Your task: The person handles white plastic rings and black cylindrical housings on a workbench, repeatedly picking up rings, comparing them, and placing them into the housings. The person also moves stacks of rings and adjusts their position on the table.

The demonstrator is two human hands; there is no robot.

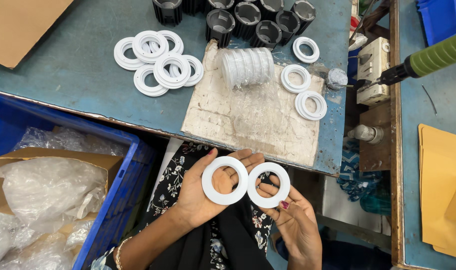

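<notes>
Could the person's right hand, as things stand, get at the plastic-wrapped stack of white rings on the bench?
Probably not at once: the right hand already holds a white ring. The path to the wrapped stack looks open over the worn board.

A clear plastic bag [248,67] full of white rings lies on the blue table [78,70], a flat brown cardboard sheet [23,25] covers its far left corner, and an open brown box [53,165] of crinkly plastic sits below its edge

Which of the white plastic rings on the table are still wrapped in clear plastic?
The stack of white plastic rings lying on its side on the worn white board. Clear film covers it; the other rings on the blue table lie loose and flat.
</notes>
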